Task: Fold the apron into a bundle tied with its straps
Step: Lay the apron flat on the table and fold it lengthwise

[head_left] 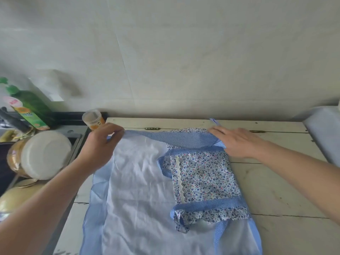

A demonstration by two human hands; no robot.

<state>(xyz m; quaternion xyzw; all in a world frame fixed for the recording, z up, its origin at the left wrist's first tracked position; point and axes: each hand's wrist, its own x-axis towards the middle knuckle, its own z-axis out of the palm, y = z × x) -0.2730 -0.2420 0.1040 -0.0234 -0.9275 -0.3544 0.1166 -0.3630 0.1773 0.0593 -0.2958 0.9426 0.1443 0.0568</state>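
Observation:
The apron (139,181) lies spread on a pale wooden table (276,190), its plain white-blue lining facing up. A floral part with blue gingham trim (204,173) is folded over onto its right half. Blue gingham straps (162,162) loop across the fold, and one strap end (214,122) pokes out past the far edge. My left hand (103,142) pinches the apron's far left corner. My right hand (237,142) lies flat with straight fingers on the far right corner, pressing the gingham band down.
Left of the table is a sink area with a white-lidded jar (42,155), a green bottle (31,107) and a small clear-capped container (93,119). A grey-white wall runs behind. A pale covered object (323,131) stands at the right edge.

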